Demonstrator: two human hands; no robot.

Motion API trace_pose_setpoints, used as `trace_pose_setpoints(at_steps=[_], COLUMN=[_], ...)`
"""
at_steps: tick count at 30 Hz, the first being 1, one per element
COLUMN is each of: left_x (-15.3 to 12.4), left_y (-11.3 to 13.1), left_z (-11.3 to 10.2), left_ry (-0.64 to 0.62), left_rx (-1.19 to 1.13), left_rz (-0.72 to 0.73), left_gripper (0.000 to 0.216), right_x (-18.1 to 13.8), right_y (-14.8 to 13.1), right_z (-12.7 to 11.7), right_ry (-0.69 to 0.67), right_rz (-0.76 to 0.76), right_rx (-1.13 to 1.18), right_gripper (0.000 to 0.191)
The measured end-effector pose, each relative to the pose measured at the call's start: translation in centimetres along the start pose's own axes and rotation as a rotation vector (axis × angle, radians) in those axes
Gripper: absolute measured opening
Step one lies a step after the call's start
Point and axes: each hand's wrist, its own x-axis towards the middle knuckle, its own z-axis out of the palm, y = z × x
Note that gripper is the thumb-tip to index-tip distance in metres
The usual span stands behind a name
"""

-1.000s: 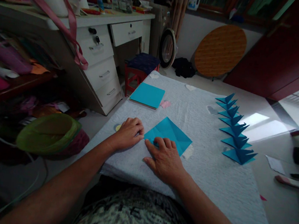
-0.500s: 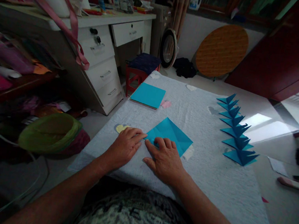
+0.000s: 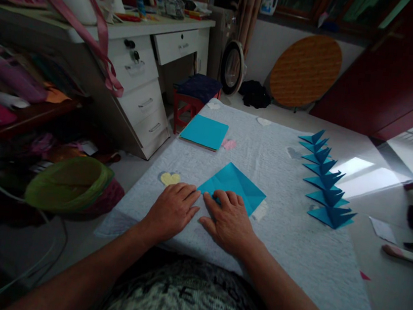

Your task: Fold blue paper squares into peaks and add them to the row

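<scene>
A creased blue sheet of origami paper (image 3: 242,189) lies turned like a diamond on the cloth-covered table. My right hand (image 3: 229,222) rests on its near edge, palm down, with the index finger stretched toward the left corner and the thumb spread out. Beside that left corner lies my left hand (image 3: 174,210), fingers extended and flat, the tips at the paper's edge. The corner under the fingertips is partly hidden. Several folded blue paper cranes (image 3: 330,214) stand in a row on the right. Further back at the left is a stack of square paper (image 3: 205,132), blue on top.
The pale tablecloth (image 3: 269,261) has heart patches. Left of the table stand a green-lined waste basket (image 3: 65,183) and a white desk with drawers (image 3: 139,87). A red stool (image 3: 194,96) is at the far left corner. A round wooden tabletop (image 3: 305,71) leans on the wall.
My left hand has shifted slightly left and down from the paper's corner. My right hand has barely moved, and the paper stays in place.
</scene>
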Motion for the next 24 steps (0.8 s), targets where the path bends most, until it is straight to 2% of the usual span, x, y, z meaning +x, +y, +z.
trace_pose_setpoints(at_steps=[7, 24], left_x=[0.18, -0.03], left_y=[0.03, 0.76], left_z=[-0.08, -0.09], left_ry=[-0.04, -0.02], left_rx=[0.003, 0.101], left_rz=[-0.018, -0.053], left_gripper=[0.036, 0.026], right_x=[0.17, 0.17], right_y=[-0.11, -0.03], right_z=[-0.2, -0.03], right_ry=[-0.009, -0.002], right_rz=[-0.001, 0.004], right_rx=[-0.01, -0.005], right_gripper=[0.06, 0.06])
